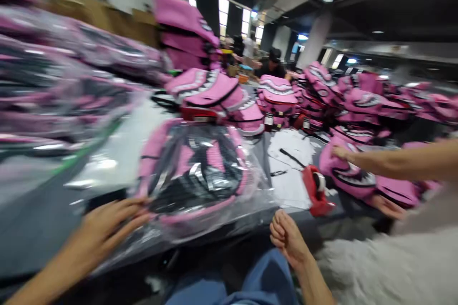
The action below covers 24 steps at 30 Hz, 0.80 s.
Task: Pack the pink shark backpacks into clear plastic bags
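Note:
A pink and black backpack (pixel 211 164) lies on the table in front of me, its padded back and straps facing up. Clear plastic bag (pixel 259 190) film covers it and spreads past its edges. My left hand (pixel 114 221) reaches to the lower left edge of the bagged backpack, fingers stretched out and touching the film. Close to the bag's lower right corner, my right hand (pixel 286 236) is closed with curled fingers; whether film is caught in it is hidden. The view is blurred by motion.
Bagged backpacks (pixel 53 81) are piled at left, beside a stack of clear plastic bags (pixel 107 157). Pink backpacks with toothy prints (pixel 214 88) stand behind. Right of me lie white sheets (pixel 289 171) and a red tape dispenser (pixel 317 193). A co-worker's arm (pixel 400 159) handles another backpack (pixel 348 171).

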Available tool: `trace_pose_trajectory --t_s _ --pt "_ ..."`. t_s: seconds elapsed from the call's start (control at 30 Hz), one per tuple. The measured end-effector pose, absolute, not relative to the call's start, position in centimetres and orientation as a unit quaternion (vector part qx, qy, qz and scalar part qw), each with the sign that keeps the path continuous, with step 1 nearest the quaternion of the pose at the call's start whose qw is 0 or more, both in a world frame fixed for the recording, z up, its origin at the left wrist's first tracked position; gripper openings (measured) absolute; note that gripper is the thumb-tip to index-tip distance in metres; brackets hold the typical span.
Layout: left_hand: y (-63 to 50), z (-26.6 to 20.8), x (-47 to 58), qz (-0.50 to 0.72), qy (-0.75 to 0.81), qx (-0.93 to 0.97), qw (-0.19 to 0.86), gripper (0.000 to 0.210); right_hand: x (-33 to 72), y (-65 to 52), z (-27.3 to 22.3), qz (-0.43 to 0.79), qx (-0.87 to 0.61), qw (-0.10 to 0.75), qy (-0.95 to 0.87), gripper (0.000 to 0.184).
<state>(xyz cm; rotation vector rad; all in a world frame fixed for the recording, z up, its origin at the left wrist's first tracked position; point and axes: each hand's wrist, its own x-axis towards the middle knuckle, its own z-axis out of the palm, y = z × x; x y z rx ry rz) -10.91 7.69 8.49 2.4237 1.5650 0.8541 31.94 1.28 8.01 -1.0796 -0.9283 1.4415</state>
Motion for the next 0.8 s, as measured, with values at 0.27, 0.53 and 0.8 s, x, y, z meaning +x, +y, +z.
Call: trace_pose_trajectory --t_s 0.27,0.53,0.8 --pt "8.6 9.9 -11.5 0.238 0.558 0.769 0.200 0.030 16.4 9.5 18.2 0.320 -0.186 0.177 -0.912 0.020" --pt "8.4 9.3 -11.2 0.256 0.547 0.768 0.212 0.021 8.2 16.5 18.2 0.035 -0.363 -0.046 -0.930 0.054" --pt "8.8 9.0 -11.2 0.293 0.540 0.748 0.251 0.022 9.4 12.7 16.6 0.019 -0.353 0.015 -0.935 0.035"
